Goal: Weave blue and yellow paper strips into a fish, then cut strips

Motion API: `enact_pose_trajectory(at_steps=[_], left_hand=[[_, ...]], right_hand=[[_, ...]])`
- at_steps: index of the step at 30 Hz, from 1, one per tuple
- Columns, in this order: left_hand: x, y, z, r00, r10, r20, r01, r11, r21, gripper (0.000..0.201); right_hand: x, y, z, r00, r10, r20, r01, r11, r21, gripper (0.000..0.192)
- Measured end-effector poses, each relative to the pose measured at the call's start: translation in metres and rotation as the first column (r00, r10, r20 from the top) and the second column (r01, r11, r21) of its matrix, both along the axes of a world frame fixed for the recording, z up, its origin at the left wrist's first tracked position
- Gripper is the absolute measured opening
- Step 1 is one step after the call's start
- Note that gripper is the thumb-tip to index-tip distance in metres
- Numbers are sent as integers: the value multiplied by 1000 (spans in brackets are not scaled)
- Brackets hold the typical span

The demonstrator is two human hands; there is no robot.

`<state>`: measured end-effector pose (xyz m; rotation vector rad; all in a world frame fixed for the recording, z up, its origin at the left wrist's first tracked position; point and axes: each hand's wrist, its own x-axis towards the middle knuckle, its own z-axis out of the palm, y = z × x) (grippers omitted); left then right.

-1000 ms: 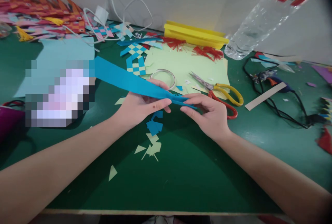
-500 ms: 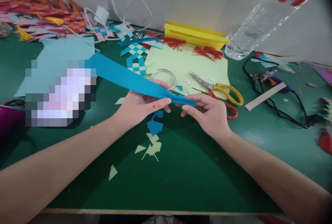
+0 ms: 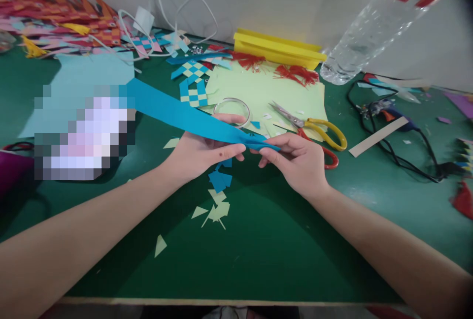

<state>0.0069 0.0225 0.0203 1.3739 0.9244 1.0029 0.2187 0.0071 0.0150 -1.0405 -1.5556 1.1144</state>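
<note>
Blue paper strip (image 3: 185,112) is pinched at its near tip betw. left hand (image 3: 201,154) & right hand (image 3: 295,161) above green table (image 3: 258,240), long axis running up-left, scissors (image 3: 314,132) just beyond right hand.

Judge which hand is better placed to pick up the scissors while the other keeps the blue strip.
Right, probably. The right hand pinches the blue strip's tip just beside the scissors, whose handles lie by its knuckles. The left hand grips mid-strip, farther off.

Paper-craft workbench w/ scissors (image 3: 314,129), paper scraps (image 3: 216,201), woven pieces (image 3: 194,85)
</note>
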Motion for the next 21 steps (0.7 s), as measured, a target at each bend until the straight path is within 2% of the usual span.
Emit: enact_pose_trajectory(at_steps=[5, 21], left_hand=[[0, 0, 3, 1000, -1, -18, 0, 1000, -22, 30], [1, 0, 4, 999, -7, -31, 7, 1000, 5, 22]], right_hand=[[1, 0, 0, 1000, -7, 5, 7, 1000, 1, 11], [0, 0, 0, 1000, 21, -13, -21, 1000, 8, 8]])
